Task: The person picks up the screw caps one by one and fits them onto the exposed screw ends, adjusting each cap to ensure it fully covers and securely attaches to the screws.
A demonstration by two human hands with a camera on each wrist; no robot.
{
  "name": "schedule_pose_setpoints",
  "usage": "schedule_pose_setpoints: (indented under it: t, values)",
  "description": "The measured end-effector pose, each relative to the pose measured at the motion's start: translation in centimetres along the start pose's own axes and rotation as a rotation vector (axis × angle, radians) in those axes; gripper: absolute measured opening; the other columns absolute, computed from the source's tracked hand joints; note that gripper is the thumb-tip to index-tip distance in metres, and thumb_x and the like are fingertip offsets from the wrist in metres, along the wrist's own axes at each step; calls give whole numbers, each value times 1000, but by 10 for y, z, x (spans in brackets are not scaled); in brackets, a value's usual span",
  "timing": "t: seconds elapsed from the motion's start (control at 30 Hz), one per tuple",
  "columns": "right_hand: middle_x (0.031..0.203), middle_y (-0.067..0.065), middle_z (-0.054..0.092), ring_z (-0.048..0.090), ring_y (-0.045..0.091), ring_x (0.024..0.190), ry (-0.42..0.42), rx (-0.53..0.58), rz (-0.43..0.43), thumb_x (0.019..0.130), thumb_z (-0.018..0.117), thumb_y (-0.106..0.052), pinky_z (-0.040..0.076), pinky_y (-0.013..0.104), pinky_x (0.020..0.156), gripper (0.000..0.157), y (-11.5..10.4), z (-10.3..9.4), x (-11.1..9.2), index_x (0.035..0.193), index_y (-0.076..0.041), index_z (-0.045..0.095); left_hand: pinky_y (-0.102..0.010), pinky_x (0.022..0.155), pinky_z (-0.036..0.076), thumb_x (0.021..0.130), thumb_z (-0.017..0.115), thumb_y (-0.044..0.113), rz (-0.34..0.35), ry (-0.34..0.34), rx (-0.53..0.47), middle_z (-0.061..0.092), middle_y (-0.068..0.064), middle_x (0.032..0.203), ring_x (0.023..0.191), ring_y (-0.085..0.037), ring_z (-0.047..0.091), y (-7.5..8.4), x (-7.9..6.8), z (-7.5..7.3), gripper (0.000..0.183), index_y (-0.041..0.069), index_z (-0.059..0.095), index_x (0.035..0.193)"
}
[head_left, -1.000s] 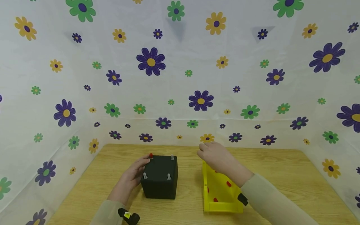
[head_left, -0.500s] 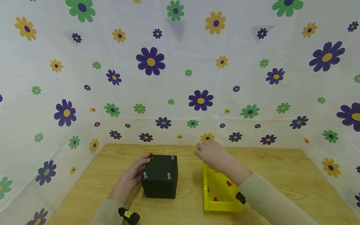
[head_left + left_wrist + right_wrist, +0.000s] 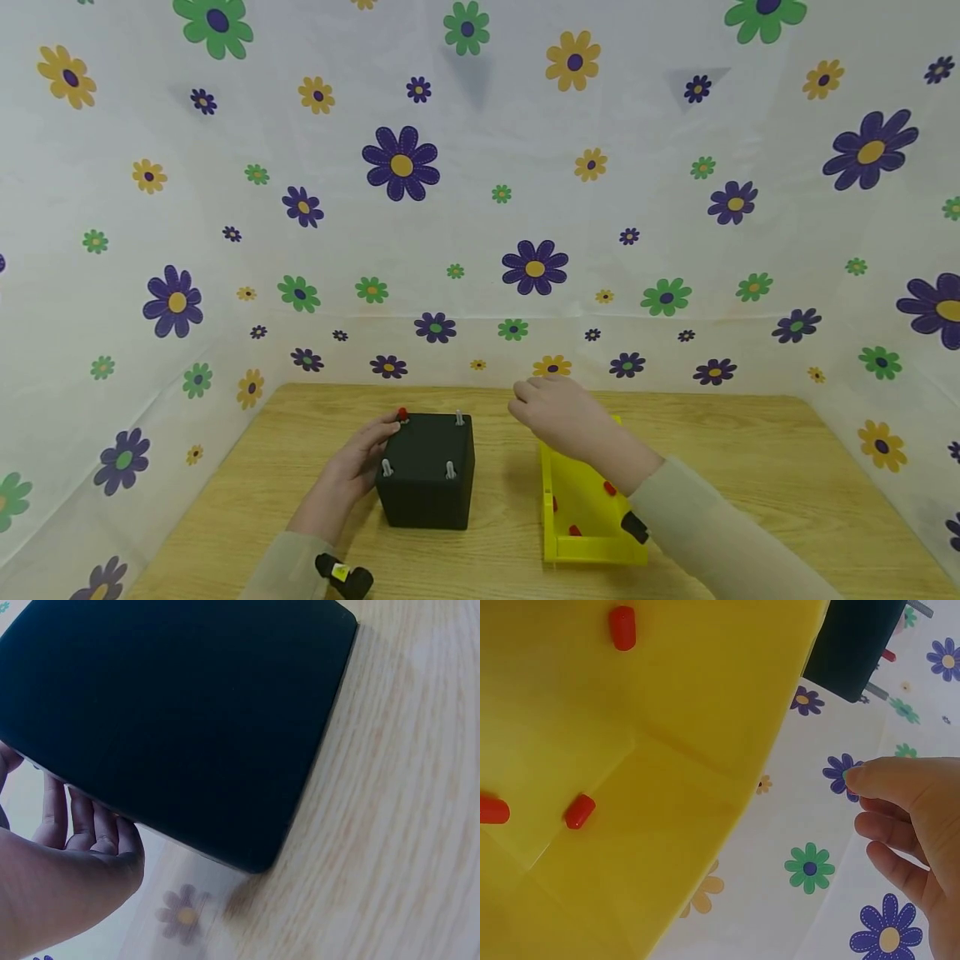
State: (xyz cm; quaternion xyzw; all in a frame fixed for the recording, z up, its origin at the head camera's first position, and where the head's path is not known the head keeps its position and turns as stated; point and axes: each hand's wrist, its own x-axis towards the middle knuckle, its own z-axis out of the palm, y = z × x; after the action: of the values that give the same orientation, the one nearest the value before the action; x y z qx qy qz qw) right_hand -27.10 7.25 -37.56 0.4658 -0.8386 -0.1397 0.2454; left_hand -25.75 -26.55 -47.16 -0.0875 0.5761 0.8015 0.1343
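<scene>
A black box point(image 3: 429, 475) stands on the table with upright grey bolts at its top corners. A red cap point(image 3: 402, 413) covers the back-left bolt; three others, including the front-right bolt point(image 3: 451, 471), are bare. My left hand point(image 3: 356, 462) holds the box's left side, its fingertips by the capped corner. In the left wrist view, its fingers point(image 3: 105, 829) lie along the box's edge. My right hand point(image 3: 558, 417) hovers over the far-left end of the yellow bin point(image 3: 592, 550), thumb and fingers bent together. Whether it pinches anything is hidden in both views.
Several loose red caps lie in the bin, one red cap point(image 3: 622, 628) showing near the top of the right wrist view. The wooden table point(image 3: 502, 542) runs back to a white flowered sheet point(image 3: 480, 250), which also encloses both sides.
My right hand has drifted slightly left, toward the black box, uncovering more of the bin's far end. My left hand and the box stay put.
</scene>
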Motion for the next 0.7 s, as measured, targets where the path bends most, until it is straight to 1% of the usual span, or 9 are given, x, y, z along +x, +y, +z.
schedule_pose_setpoints:
  t: [0.1,0.27,0.37,0.5,0.53,0.6,0.7]
  values:
    - [93,-4,67,55,12,78,3,-1,-2,94,81,-12,49,22,70,13,0,-1,1,104,-17,74,-23,90,59,106,57,19,4,0,0,70,14,108,100,-4,70,0,0,0,67,11,29,166]
    - [97,-3,69,58,13,80,0,-3,-13,95,81,-13,52,22,72,15,-1,-3,4,108,-16,74,-23,90,59,105,57,17,7,18,-2,70,14,107,100,-4,70,0,0,2,65,11,32,165]
    - [96,-3,68,57,13,80,3,-2,-16,95,80,-13,52,22,72,14,-1,-3,6,108,-16,74,-23,90,59,105,56,17,7,20,2,70,14,107,100,-3,70,0,0,2,66,9,30,165]
    - [97,-3,69,59,13,81,1,7,-13,96,80,-12,55,23,76,15,-3,-5,9,108,-16,74,-22,91,59,106,55,18,3,0,-2,69,15,108,100,-3,69,-1,1,1,68,9,25,167]
    - [98,-3,69,59,13,82,-2,10,-13,96,80,-12,56,23,77,15,-3,-5,10,108,-16,74,-22,90,59,106,55,17,1,1,-9,70,14,107,100,-3,69,-1,1,1,65,10,28,165]
    - [98,-2,69,60,13,83,-8,17,-9,95,81,-13,56,23,78,16,-3,-6,11,108,-16,73,-23,90,59,106,56,17,-3,3,-23,71,14,107,99,-4,70,-1,1,1,55,14,40,158]
    - [97,-2,69,58,14,81,2,23,-10,95,82,-13,55,22,77,15,-3,-5,13,108,-16,74,-23,90,59,106,57,16,-6,7,-34,72,13,106,99,-4,71,-1,0,1,37,21,53,143]
